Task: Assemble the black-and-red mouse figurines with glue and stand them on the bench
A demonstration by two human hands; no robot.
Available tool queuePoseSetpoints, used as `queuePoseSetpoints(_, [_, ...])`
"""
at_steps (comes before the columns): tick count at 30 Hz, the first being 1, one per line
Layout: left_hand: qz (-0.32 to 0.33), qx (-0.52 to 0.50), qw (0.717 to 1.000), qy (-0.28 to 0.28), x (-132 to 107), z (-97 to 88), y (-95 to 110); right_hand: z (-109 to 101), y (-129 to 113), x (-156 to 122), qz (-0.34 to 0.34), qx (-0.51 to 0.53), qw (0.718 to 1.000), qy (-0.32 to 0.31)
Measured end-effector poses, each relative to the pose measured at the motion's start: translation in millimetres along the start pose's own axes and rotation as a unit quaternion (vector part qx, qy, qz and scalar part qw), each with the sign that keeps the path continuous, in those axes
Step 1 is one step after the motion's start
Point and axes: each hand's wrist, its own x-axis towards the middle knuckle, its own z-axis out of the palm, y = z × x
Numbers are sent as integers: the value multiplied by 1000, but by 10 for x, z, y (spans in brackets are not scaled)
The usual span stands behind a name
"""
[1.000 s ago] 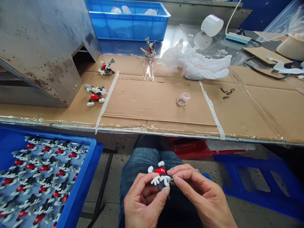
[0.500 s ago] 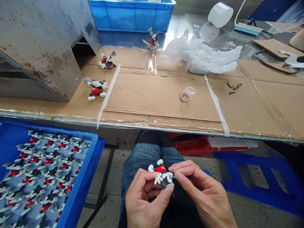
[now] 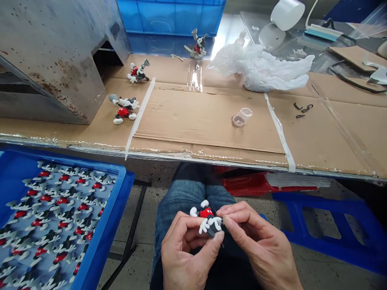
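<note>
Figurine [image 3: 207,219], small cartoon mouse, red shorts, white gloves; your left hand [image 3: 184,257] and right hand [image 3: 256,245] pinch it; no readable writing.

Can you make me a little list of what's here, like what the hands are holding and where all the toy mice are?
Left hand: grips a small red, black and white plastic mouse figure over the lap
Right hand: fingertips pinch the same figure's side
Blue plastic tray: lower left, rows of matching figures lying inside
Cardboard-covered table: two lying figures at left, standing figure at the back
Also on table: crumpled white plastic bag, small clear cup, little black hooks
</note>
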Motion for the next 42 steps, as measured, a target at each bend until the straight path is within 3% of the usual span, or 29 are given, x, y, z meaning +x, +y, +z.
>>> queuePoseSetpoints(14, [69,43,996,20,-83,25,-31,-2,3,-51,-64,-37,997,-27])
queuePoseSetpoints(22, [58,37,998,13,-57,0,-44,-10,12,-73,42,0,999,-27])
queuePoseSetpoints(31, [-11,3,1000,24,22,-74,-43,-19,-63,-36,97,14,995,-16])
queuePoseSetpoints(33, [27,69,996,40,27,-137,-48,-46,-82,16,122,36,992,-9])
queuePoseSetpoints(35, [115,169,977,56,37,-200,-45,-90,-112,67,150,59,987,-13])
queuePoseSetpoints(37, [192,228,954,34,45,-243,-51,-134,-149,98,171,73,982,-36])
queuePoseSetpoints(39, [189,224,956,-14,43,-259,-71,-160,-181,100,186,77,977,-69])
queuePoseSetpoints(42, [123,185,973,-54,25,-252,-100,-166,-200,63,204,85,970,-100])
